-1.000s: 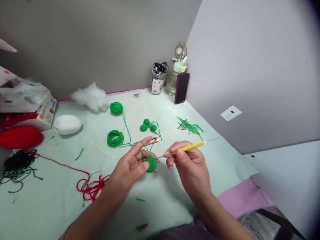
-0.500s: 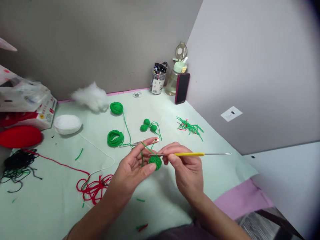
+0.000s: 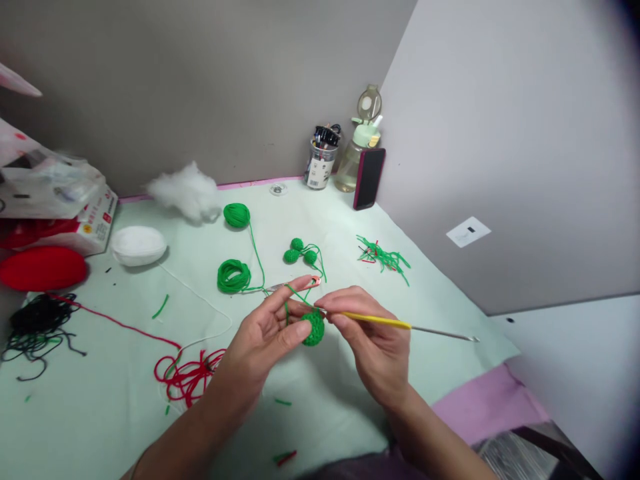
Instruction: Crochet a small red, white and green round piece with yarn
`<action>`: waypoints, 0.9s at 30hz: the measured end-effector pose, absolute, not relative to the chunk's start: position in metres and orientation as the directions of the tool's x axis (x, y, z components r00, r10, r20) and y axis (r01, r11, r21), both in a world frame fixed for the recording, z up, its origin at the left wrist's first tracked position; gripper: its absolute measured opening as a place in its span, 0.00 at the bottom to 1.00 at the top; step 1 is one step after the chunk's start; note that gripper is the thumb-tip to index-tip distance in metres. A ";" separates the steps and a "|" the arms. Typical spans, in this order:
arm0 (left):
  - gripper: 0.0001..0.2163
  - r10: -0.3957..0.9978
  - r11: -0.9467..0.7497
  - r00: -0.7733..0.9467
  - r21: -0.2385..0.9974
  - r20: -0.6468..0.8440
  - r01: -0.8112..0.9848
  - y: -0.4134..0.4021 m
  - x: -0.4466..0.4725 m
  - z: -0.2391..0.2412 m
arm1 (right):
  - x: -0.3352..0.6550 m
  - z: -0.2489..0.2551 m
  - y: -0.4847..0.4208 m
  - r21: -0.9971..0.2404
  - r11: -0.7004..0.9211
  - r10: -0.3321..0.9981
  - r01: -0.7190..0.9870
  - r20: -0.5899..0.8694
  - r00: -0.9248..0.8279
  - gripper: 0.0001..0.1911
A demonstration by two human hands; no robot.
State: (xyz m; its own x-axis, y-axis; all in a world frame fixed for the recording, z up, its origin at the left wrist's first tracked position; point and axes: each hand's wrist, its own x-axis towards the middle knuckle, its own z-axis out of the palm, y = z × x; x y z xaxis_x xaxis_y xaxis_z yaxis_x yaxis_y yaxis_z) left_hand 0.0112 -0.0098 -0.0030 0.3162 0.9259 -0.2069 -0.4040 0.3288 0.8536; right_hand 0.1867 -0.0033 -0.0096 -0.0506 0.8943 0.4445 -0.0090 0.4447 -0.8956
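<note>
While left fingers [image 3: 289, 338] pinch crochet [image 3: 315, 331], right [image 3: 351, 328] hold hook [image 3: 385, 321].

We have tilted the yellow hook [image 3: 376, 319].
Beyond our right fingers [image 3: 350, 299] its far end dips lower; just ahead of them, its near tip has drawn back.

2 bare hands [image 3: 377, 340], 2 bare forearms [image 3: 197, 423]; dark purplish clothing [image 3: 363, 465] shows below them.

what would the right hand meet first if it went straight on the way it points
The right hand would probably meet the green ball, held in the left hand just ahead of it; exact depth is hard to judge.
</note>
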 end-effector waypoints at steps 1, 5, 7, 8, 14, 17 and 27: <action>0.23 0.926 0.324 0.316 0.860 -0.204 -0.395 -0.010 0.011 -0.003 | 0.186 -0.009 -0.003 -0.895 0.446 0.894 -0.005 0.446 -0.037 0.10; 0.21 0.922 0.349 0.310 0.846 -0.232 -0.404 -0.009 0.011 -0.002 | 0.182 -0.010 -0.001 -0.928 0.365 0.931 -0.072 0.365 0.022 0.06; 0.22 0.922 0.361 0.298 0.828 -0.248 -0.428 -0.009 0.011 -0.001 | 0.180 -0.010 -0.003 -0.930 0.365 0.931 -0.043 0.364 0.036 0.07; 0.22 0.925 0.360 0.285 0.823 -0.252 -0.440 -0.010 0.012 -0.001 | 0.180 -0.010 -0.004 -0.917 0.400 0.916 0.006 0.400 0.030 0.08; 0.29 0.903 0.429 0.231 0.729 -0.363 -0.533 -0.013 0.019 -0.001 | 0.180 -0.016 -0.014 -0.531 0.714 0.679 0.457 0.685 -0.264 0.27; 0.26 0.866 0.500 0.312 0.667 -0.391 -0.553 -0.010 0.016 0.001 | 0.180 -0.019 -0.014 -0.557 0.713 0.670 0.426 0.721 -0.178 0.23; 0.22 0.869 0.488 0.374 0.686 -0.324 -0.539 -0.006 0.005 0.005 | 0.182 -0.009 0.003 -0.928 0.213 0.972 -0.307 0.233 -0.030 0.07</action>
State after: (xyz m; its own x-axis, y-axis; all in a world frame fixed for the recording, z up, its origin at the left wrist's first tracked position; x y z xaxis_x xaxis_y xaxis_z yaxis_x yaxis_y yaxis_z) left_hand 0.0053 -0.0055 0.0046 0.3737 0.8690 -0.3242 -0.5393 0.4880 0.6863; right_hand 0.1819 0.0028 -0.0093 -0.0297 0.9720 0.2331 -0.3066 0.2131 -0.9277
